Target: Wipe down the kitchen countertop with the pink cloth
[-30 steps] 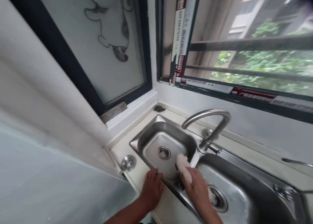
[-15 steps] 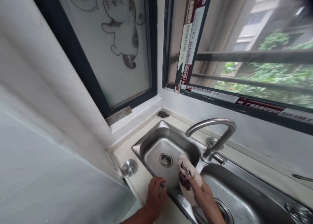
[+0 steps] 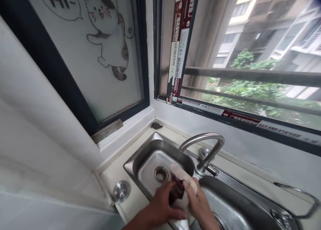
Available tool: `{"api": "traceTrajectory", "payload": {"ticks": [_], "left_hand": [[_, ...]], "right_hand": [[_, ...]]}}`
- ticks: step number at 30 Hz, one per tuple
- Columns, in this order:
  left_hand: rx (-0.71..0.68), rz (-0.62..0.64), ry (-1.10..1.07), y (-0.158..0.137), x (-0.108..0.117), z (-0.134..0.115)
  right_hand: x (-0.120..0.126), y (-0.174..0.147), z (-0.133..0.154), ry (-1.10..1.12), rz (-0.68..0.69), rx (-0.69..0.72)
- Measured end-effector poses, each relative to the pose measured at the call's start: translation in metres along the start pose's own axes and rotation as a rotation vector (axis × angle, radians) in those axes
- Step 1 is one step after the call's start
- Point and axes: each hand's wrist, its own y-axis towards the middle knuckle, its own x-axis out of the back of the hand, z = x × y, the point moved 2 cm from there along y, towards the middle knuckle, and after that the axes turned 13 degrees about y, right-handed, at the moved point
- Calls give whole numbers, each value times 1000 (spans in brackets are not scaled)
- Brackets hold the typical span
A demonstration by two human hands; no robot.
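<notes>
A cream cloth with a dark purple pattern point(image 3: 181, 172) is bunched up over the near edge of the small sink basin point(image 3: 147, 166). My right hand point(image 3: 200, 203) is closed on it from the right, with the thumb pressed along its folds. From the left, my left hand point(image 3: 163, 203) curls its fingers against the lower part of the same cloth. Both hands hide much of the cloth's underside. Beyond them a round drain point(image 3: 161, 174) shows in the basin floor.
A curved steel faucet point(image 3: 203, 139) rises behind the divider, beside the larger basin point(image 3: 240, 196). A sink strainer plug point(image 3: 121, 190) sits on the left counter, a dark scouring pad point(image 3: 156, 125) in the back corner. A wire rack point(image 3: 301, 193) stands at the right. Windows border the counter.
My left hand has moved from the counter edge onto the cloth, beside my right hand. The view has shifted, so the sink now appears further left and lower.
</notes>
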Motion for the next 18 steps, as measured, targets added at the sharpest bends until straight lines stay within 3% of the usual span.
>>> {"api": "traceTrajectory", "payload": {"ticks": [3,8,12,14,18], "left_hand": [[67,110,-182,13,1,-19],[96,-49,-368,33,7,-30],[294,-85,-788,49,14,-21],[383,-119,-949,59,21,-18],[526,-179,-1094,80,43,-13]], "right_hand": [[-10,12,-1,-13,37,70],[-36,20,4,-60,186,150],[-35,30,17,-69,283,259],[-10,43,17,-129,149,322],[80,76,-12,-390,-389,311]]}}
